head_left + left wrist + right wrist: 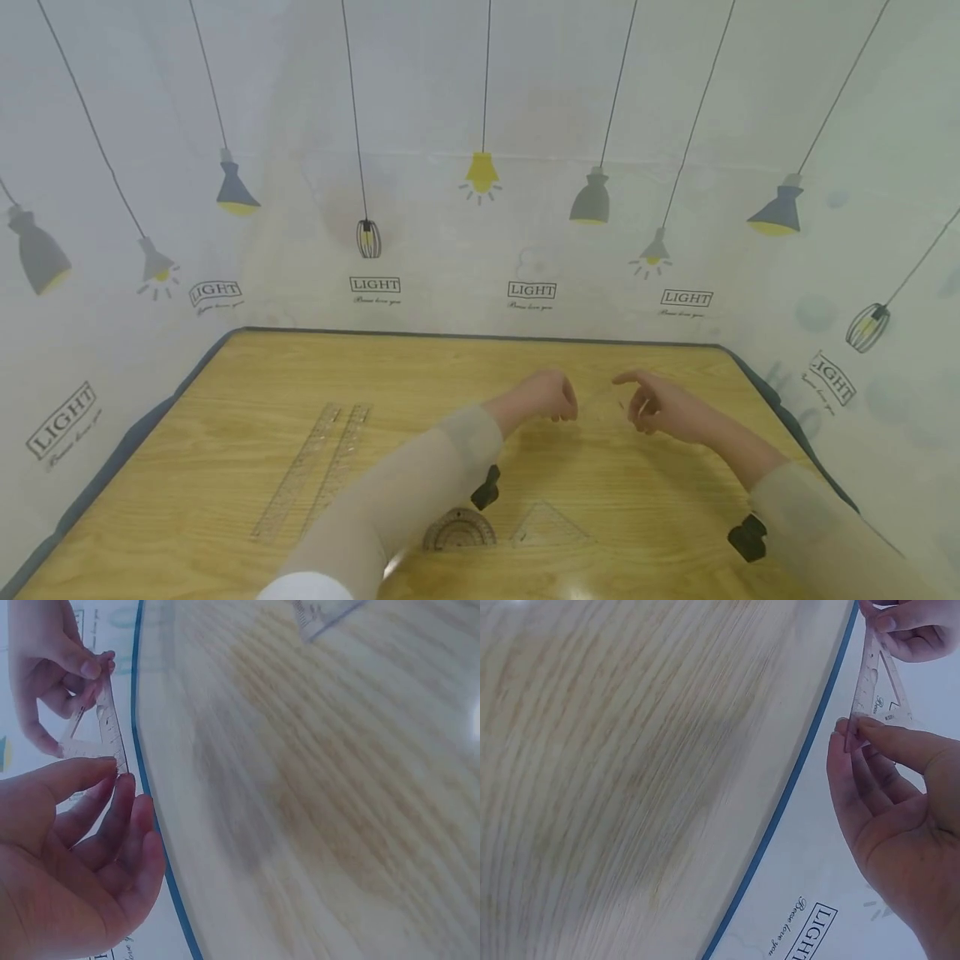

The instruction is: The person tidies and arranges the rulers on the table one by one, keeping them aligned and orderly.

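Above the far right part of the table, a clear triangular set square (602, 405) is held up between both hands. My left hand (551, 396) pinches one corner between thumb and fingertips, as the left wrist view shows with the set square (112, 735) tilted above the tabletop. At another corner, thumb and fingers of my right hand (671, 408) pinch it too; the right wrist view shows this hand (907, 802) and the marked edge of the set square (866, 686). In the head view the clear plastic is faint.
Two clear straight rulers (292, 479) lie side by side on the wooden table (420, 375), left of my arms. Nearer me are a round-edged protractor (460, 531) and a second clear set square (551, 529). A white curtain (450, 317) printed with lamps surrounds the table's back and sides.
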Tool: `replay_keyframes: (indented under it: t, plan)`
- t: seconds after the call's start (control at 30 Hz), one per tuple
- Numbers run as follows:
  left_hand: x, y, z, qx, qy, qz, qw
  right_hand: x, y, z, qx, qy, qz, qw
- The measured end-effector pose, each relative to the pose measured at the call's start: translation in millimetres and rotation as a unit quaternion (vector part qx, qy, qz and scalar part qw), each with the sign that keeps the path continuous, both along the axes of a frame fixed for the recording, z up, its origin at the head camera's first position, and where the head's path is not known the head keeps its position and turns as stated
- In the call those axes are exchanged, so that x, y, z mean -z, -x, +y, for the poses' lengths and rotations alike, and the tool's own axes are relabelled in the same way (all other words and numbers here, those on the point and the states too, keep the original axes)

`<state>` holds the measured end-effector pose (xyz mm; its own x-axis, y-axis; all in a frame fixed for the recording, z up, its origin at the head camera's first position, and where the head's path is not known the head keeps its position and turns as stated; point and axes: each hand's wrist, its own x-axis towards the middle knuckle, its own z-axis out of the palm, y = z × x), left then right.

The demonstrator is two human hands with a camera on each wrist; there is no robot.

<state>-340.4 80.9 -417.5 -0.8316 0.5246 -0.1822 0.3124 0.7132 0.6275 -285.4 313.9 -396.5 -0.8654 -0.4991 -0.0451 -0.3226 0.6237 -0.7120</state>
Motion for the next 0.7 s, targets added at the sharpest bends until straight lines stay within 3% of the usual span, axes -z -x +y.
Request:
replay_keyframes:
  t: [0.33, 0.7]
  plan:
    - [-0.7, -25.3, 2.4, 0.038, 0.000, -0.001, 0.9993, 2.8, -20.0, 6.6, -0.014, -0.019, 0.017, 1.000]
    - [0.0, -49.1, 8.2, 0.076, 0.003, -0.030, 0.9967, 3.3, -42.2, 11.4, -0.015, 0.008, -0.025, 1.000]
